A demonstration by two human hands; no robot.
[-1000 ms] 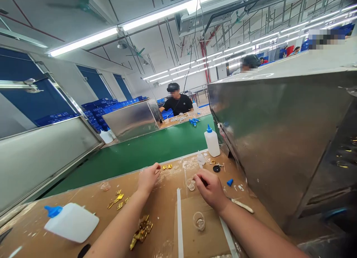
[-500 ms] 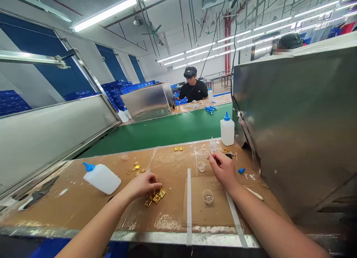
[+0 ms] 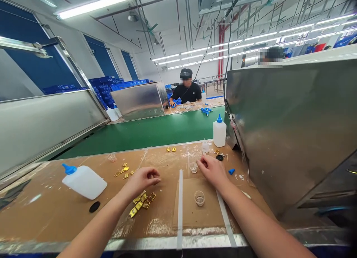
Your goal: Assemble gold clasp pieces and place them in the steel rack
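My left hand [image 3: 143,180] hovers just above and beyond a pile of shiny gold square pieces [image 3: 142,202]. Its fingers are curled toward the thumb, and whatever may be inside them is hidden. My right hand [image 3: 213,170] is raised over the right side of the table, thumb and forefinger pinched together; I cannot make out anything between them. Its fingertips are close to a small clear cup [image 3: 193,168], just in front of a small white squeeze bottle [image 3: 205,146]. A second clear cup [image 3: 199,198] stands on a taped cardboard sheet [image 3: 189,217].
A large white bottle [image 3: 86,182] lies at left, near a black disc [image 3: 94,207]; another white bottle [image 3: 219,133] stands upright at right. More gold pieces [image 3: 124,169] lie behind my left hand. A metal panel [image 3: 279,139] walls the right. Beyond the green belt [image 3: 156,129] sits a co-worker.
My left hand has lifted off the gold pile, uncovering more of it. My right hand has shifted slightly left, nearer the small cup. The whole view has turned a little to the right.
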